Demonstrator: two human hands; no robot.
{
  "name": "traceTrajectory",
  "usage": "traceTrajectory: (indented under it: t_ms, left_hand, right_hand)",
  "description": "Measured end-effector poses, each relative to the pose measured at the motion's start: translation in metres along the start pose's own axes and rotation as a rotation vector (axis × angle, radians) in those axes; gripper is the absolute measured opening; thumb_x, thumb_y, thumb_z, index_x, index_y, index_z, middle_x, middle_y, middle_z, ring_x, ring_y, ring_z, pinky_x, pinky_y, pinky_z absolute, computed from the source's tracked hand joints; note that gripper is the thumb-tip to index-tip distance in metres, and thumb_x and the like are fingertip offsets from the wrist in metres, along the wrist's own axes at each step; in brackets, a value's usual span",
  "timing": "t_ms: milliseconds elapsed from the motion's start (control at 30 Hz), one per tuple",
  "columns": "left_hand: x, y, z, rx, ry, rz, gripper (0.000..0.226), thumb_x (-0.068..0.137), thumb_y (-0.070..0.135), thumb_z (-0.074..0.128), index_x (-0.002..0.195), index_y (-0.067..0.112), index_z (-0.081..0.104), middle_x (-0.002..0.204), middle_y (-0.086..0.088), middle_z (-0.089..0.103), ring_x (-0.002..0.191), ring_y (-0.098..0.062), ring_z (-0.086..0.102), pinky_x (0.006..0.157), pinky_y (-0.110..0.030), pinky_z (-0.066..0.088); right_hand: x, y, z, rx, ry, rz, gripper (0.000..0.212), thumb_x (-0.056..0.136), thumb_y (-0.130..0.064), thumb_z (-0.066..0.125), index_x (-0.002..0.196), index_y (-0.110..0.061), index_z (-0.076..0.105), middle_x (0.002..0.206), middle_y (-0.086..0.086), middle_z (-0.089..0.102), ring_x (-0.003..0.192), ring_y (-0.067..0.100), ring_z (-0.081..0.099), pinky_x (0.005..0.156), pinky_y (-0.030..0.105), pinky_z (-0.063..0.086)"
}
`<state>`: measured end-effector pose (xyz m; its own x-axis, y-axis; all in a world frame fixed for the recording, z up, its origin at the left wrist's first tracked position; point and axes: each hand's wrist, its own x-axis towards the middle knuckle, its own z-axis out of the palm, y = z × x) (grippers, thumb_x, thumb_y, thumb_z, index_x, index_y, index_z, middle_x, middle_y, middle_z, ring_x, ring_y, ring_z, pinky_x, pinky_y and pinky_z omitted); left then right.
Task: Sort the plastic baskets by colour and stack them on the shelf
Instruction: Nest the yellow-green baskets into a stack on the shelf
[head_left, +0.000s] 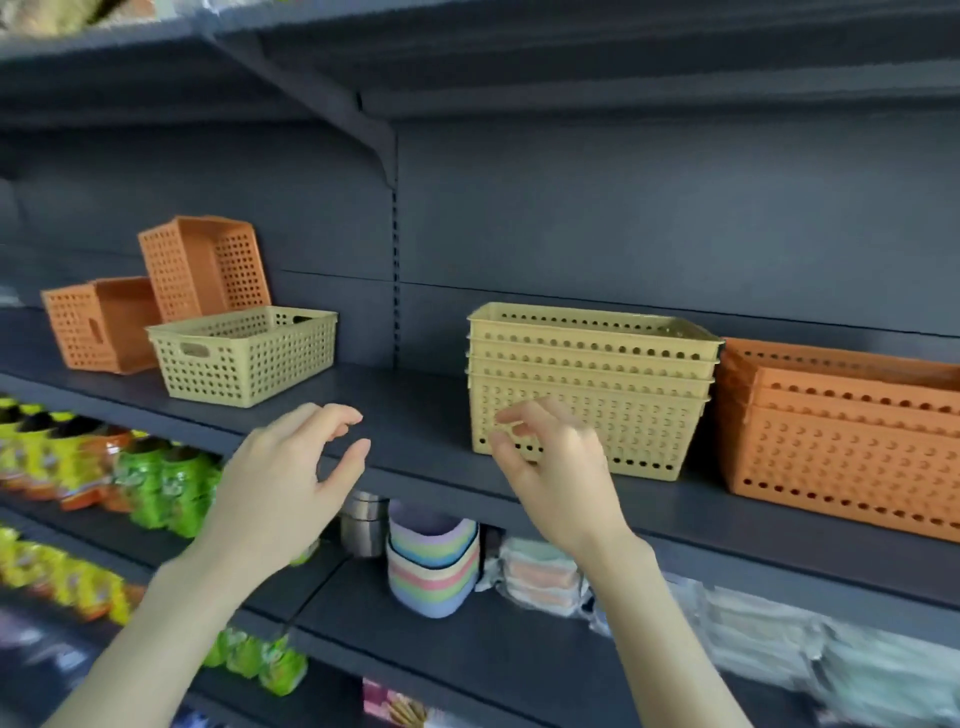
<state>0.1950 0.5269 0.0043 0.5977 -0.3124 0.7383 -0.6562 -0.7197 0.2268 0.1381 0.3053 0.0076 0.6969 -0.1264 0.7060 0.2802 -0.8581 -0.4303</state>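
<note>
A stack of several yellow baskets (613, 374) stands on the dark shelf (410, 410), with a stack of orange baskets (852, 441) right of it. Further left a single yellow basket (244, 353) sits upright. Behind it one orange basket (202, 265) leans on its side, and another orange basket (98, 322) lies on its side at the far left. My left hand (280, 483) hovers open in front of the shelf edge, holding nothing. My right hand (556, 467) is open just in front of the yellow stack's lower left corner, fingers apart, not gripping it.
Below the shelf edge sit pastel stacked cups (434, 561), a metal tin (363, 525) and wrapped packs (545, 571). Green and yellow packets (150, 483) fill the lower left shelves. An upper shelf with a bracket (374, 140) hangs overhead.
</note>
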Motion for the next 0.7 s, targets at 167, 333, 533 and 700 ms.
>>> traceTrajectory:
  t_ms: [167, 333, 533, 700]
  left_hand:
    - [0.009, -0.076, -0.025, 0.021, -0.028, -0.002, 0.042, 0.084, 0.045, 0.043, 0.105, 0.015, 0.063, 0.098, 0.002, 0.065, 0.090, -0.023, 0.063, 0.075, -0.041, 0.052]
    - [0.022, -0.150, -0.027, -0.027, -0.003, -0.076, 0.028, 0.089, 0.034, 0.056, 0.110, 0.016, 0.062, 0.104, 0.006, 0.060, 0.098, -0.020, 0.059, 0.079, -0.037, 0.049]
    - [0.053, -0.240, -0.005, -0.074, -0.002, -0.152, 0.031, 0.088, 0.029, 0.058, 0.116, 0.018, 0.059, 0.110, 0.005, 0.053, 0.107, -0.021, 0.054, 0.083, -0.040, 0.048]
    - [0.090, -0.321, 0.023, -0.128, -0.051, -0.215, 0.040, 0.089, 0.031, 0.058, 0.126, 0.018, 0.051, 0.124, 0.001, 0.046, 0.121, -0.020, 0.044, 0.094, -0.034, 0.038]
  right_hand:
    - [0.025, -0.047, 0.067, 0.022, -0.045, -0.004, 0.022, 0.091, -0.025, 0.057, 0.108, -0.012, 0.064, 0.110, 0.000, 0.062, 0.086, 0.023, 0.063, 0.076, 0.040, 0.051]
    - [0.060, -0.073, 0.135, 0.051, -0.038, -0.038, 0.022, 0.091, -0.025, 0.057, 0.108, -0.013, 0.064, 0.112, -0.002, 0.061, 0.093, 0.018, 0.059, 0.079, 0.036, 0.049]
    - [0.104, -0.088, 0.219, 0.099, -0.054, -0.048, 0.023, 0.091, -0.025, 0.058, 0.110, -0.014, 0.063, 0.113, -0.005, 0.059, 0.090, 0.017, 0.059, 0.081, 0.037, 0.049]
    - [0.154, -0.094, 0.293, 0.130, -0.066, -0.024, 0.027, 0.090, -0.024, 0.059, 0.115, -0.012, 0.062, 0.117, -0.001, 0.059, 0.103, 0.018, 0.057, 0.085, 0.037, 0.048]
